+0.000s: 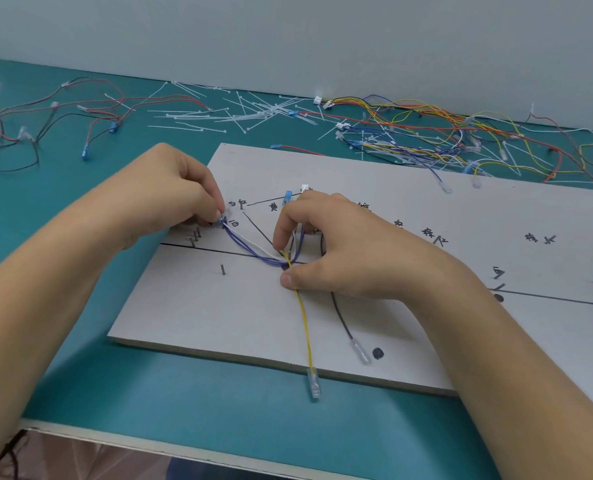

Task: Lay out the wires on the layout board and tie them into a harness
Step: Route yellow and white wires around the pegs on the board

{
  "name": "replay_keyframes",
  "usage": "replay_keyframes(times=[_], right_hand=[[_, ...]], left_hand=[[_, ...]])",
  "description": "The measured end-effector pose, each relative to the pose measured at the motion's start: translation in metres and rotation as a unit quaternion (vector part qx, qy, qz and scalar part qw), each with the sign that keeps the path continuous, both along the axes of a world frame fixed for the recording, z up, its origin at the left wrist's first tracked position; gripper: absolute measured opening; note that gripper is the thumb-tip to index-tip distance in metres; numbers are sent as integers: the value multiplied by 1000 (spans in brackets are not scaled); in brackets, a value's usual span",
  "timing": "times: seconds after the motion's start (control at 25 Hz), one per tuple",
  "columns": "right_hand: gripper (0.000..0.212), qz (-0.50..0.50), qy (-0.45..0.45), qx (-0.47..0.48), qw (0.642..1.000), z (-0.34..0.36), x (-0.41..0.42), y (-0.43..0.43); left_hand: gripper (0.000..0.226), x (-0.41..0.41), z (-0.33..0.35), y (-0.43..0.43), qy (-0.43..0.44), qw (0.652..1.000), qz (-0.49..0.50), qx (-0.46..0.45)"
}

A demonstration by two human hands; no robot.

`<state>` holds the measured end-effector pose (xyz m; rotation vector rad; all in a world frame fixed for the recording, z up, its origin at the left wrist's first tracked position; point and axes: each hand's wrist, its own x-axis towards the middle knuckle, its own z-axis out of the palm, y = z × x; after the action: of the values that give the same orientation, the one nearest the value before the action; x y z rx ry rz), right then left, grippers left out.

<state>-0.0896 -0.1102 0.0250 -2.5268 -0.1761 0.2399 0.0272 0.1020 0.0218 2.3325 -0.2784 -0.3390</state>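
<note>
My forearms [45,323] reach over the layout board [201,306], left hand [170,192] pinching the blue-white wires [250,245] at their connector [223,218], right hand [340,251] pinching the yellow wire [305,323] at the junction; I judge a tug could drag them off-line.

Wires [253,249] on layout board [191,313]; loose ties [239,114] behind

Bright even light, soft shadows, wide-angle bending at edges

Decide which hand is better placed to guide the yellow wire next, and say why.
Right. The right hand pins the yellow wire to the layout board with thumb and forefinger; the left hand pinches the purple wires farther left.
</note>
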Motion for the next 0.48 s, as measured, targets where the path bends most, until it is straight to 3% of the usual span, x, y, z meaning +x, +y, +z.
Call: replay_keyframes(times=[0.16, 0.28, 0.48], right_hand=[[43, -25, -8, -3, 1000, 0, 0, 1], [53, -66, -25, -38, 997, 0, -1, 1], [58, -91, -39, -107, 989, 2, -2, 7]], left_hand=[[20, 1, 4, 0, -7, 998, -17, 55], [27, 0, 14, -3, -69, 990, -35, 122], [24, -10, 26, -44, -114, 964, -184, 153]])
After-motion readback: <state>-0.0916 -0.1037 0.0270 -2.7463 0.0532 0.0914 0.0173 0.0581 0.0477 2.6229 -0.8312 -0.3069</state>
